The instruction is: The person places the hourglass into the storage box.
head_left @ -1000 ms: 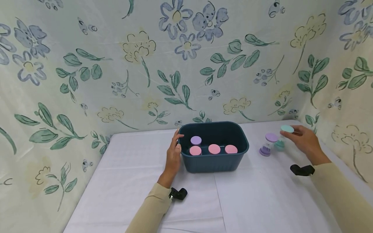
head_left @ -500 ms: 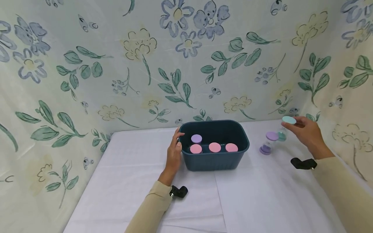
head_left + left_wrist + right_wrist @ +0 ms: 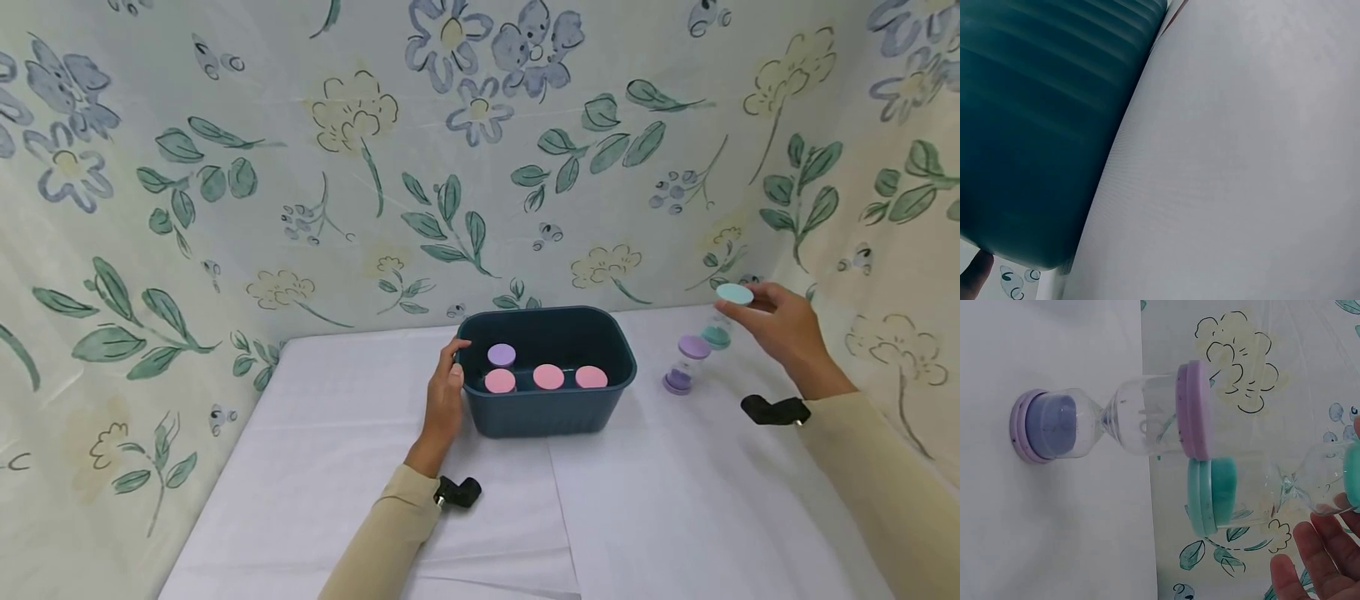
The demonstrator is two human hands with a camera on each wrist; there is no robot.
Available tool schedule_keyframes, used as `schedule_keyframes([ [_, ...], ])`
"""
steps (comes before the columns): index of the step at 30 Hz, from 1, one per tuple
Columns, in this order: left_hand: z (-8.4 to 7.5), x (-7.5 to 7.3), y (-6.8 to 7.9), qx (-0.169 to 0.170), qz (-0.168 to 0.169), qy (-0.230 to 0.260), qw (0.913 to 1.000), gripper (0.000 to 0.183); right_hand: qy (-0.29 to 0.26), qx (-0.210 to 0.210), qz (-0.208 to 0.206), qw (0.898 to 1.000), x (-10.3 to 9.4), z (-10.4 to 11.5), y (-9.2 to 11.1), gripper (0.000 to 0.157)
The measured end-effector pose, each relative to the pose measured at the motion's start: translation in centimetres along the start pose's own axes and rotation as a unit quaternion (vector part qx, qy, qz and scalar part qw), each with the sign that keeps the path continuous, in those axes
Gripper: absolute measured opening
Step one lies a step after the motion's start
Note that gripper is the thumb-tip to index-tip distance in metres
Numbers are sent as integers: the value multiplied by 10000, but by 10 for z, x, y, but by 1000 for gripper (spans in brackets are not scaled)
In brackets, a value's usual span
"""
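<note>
My right hand holds a teal-capped sand timer by its top end, upright above the table. In the right wrist view that timer shows clear bulbs with teal sand in the lower one. Beside it, a purple-capped sand timer stands on the table, its sand at the bottom. My left hand grips the left end of a dark teal plastic bin, a finger over the rim. In the left wrist view a fingertip touches the bin's wall.
Inside the bin are three pink round caps and a purple one; what is below them is mostly hidden. A white cloth covers the table. Floral fabric hangs behind and at the sides.
My right hand has raised the teal sand timer, its base now higher beside the purple one. My left hand and the bin have stayed put; the head view has shifted slightly.
</note>
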State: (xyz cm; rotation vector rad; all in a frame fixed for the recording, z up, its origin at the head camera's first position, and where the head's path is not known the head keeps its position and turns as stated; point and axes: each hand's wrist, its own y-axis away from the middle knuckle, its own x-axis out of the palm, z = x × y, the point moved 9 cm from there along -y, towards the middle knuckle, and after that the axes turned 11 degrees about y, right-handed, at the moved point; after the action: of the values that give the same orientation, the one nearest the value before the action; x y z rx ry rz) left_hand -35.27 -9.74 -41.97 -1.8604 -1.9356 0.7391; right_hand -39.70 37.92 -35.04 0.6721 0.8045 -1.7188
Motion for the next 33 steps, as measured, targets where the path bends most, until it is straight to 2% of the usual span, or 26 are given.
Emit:
schedule_keyframes([
  [7, -35, 2, 2, -17, 52, 96, 9999, 41, -11, -41, -10, 10000, -1, 1, 1, 84],
  [9, -30, 1, 2, -8, 47, 76, 10000, 41, -37, -16, -4, 10000, -1, 0, 0, 86],
  [14, -2, 1, 1, 18, 9, -20, 10000, 41, -86, 55, -30, 9999, -3, 0, -4, 90],
  [16, 3, 1, 0, 9, 7, -25, 10000, 41, -103, 54, -60, 9999, -5, 1, -5, 90],
  [19, -3, 1, 0, -29, 17, 23, 10000, 42, -132, 0, -93, 9999, -8, 5, -7, 88],
  [24, -34, 1, 1, -88, 80, 64, 9999, 42, -102, -115, -231, 9996, -14, 20, -5, 83],
  [26, -41, 1, 2, -73, 99, 88, 9999, 42, -128, -163, -282, 9994, -15, 28, -4, 81],
  [29, -42, 1, 2, -67, 110, 102, 9999, 42, -128, -269, -354, 9989, -16, 40, -1, 78],
  [33, -18, 1, 1, -73, 113, 66, 9999, 42, -136, -478, -400, 9980, -15, 56, 3, 76],
])
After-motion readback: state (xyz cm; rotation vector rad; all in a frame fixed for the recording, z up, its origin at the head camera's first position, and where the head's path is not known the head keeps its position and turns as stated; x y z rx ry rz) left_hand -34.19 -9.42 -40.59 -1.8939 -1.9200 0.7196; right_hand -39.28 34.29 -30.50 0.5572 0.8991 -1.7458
